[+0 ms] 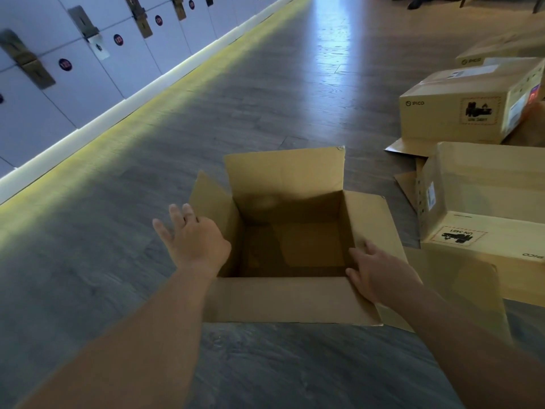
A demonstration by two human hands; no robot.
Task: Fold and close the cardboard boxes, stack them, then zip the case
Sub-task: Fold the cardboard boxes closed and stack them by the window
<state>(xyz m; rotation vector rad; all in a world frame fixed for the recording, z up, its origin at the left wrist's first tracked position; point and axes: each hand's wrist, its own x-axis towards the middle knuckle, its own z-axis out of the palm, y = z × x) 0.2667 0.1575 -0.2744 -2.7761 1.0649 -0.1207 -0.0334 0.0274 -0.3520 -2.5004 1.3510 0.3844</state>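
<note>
An open, empty cardboard box [283, 299] stands on the floor in front of me, all its top flaps spread outward. My left hand [193, 239] is over the left flap with its fingers spread and straight. My right hand [376, 271] rests with straight fingers on the right flap at the box's inner edge. The far flap stands upright. No case is in view.
Closed PICO cardboard boxes sit at the right: one near [483, 208], one further back [469, 104], another behind it [501, 48]. A wall of white lockers [88, 69] with a lit base runs along the left. Grey wood floor [265, 98] stretches ahead.
</note>
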